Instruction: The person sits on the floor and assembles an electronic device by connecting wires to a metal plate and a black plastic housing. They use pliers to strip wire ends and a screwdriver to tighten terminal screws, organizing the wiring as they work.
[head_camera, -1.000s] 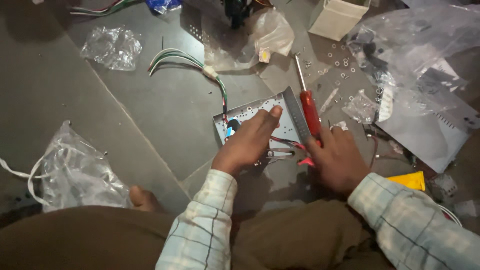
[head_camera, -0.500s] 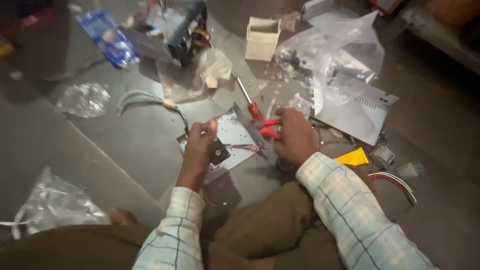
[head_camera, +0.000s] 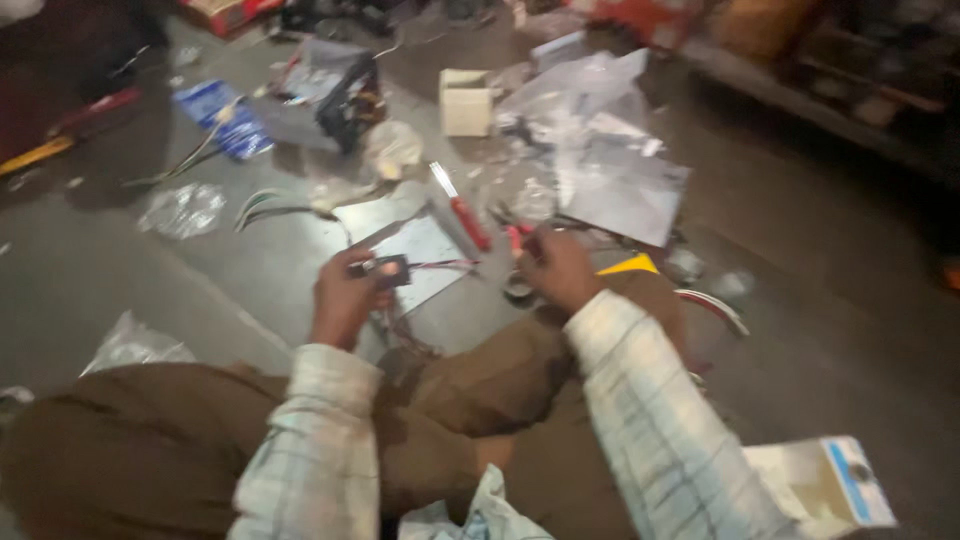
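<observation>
Grey concrete floor (head_camera: 200, 290) carried everything in the blurred head view, and the person sat on it with brown trousers and checked sleeves low in the frame. Their left hand (head_camera: 345, 295) was closed around a small dark component (head_camera: 390, 269), thumb and fingers pinching it, with thin red wires (head_camera: 445, 265) running off it toward three o'clock. That component sat just above the near edge of a grey metal plate (head_camera: 425, 250) lying flat on the floor. Their right hand (head_camera: 558, 268) was curled shut at three o'clock of the left one, gripping red-handled pliers (head_camera: 517, 236) whose handles poked out at its eleven o'clock; the blur kept me from telling whether the pliers' tips met the wires. A red-handled screwdriver (head_camera: 462, 212) lay at twelve o'clock of the plate, its shaft pointing toward eleven o'clock. A yellow piece (head_camera: 630, 265) showed just past the right wrist at three o'clock. Further out at twelve o'clock stood a small cream box (head_camera: 466, 103), and at one o'clock a crumpled clear plastic sheet (head_camera: 620, 170) was spread over the floor. At ten o'clock lay a clear plastic bag (head_camera: 182, 210) and pale cables (head_camera: 270, 205), with a blue packet (head_camera: 225, 120) beyond them. A white carton with a blue stripe (head_camera: 825, 485) rested at five o'clock, beside the right elbow
</observation>
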